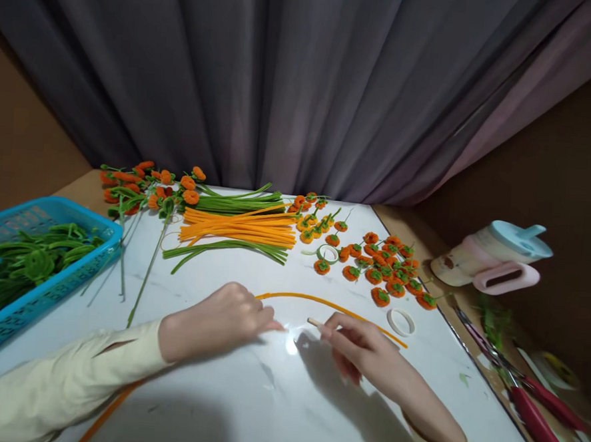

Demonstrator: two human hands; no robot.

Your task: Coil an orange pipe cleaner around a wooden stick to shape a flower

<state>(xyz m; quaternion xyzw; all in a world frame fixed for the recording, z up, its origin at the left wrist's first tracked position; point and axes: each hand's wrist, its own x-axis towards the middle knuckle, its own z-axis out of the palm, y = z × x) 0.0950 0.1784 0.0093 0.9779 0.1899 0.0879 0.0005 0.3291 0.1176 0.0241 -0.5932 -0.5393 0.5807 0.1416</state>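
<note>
My left hand (pixel 219 323) is closed, its back to the camera, over the white table at centre; whatever its fingertips hold is hidden. My right hand (pixel 362 348) pinches a short pale stick (pixel 316 323), which points left toward my left hand. Behind both hands a long orange pipe cleaner (pixel 320 300) curves from my left knuckles to beyond my right hand. Another orange strip (pixel 108 415) comes out below my left sleeve. Further back lie bundles of orange stems (pixel 238 227) and green stems (pixel 236 205).
At left is a blue basket (pixel 107 236) of green pieces. Orange flowers (pixel 383 266) and tape rolls (pixel 401 323) lie back right. Beyond the table's right edge are a lidded cup (pixel 488 253) and red-handled pliers (pixel 538 419). Finished-looking flowers (pixel 189 196) rest back left.
</note>
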